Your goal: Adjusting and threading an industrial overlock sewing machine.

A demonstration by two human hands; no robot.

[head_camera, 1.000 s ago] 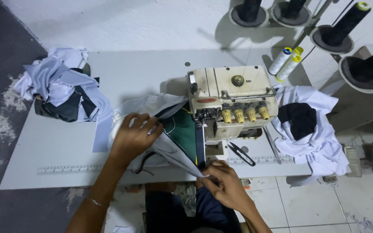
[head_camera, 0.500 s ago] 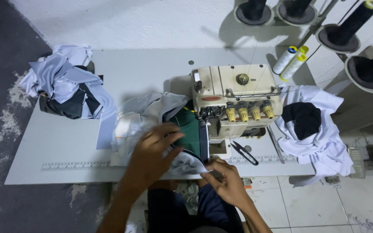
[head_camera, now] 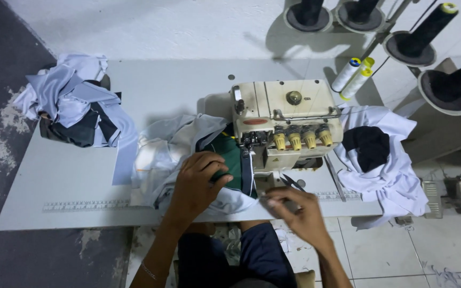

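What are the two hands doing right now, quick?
Left hand: pressed down flat on the pale fabric beside the sewing machine, fingers curled.
Right hand: at the table edge by the small snips; whether it pinches anything cannot be told.
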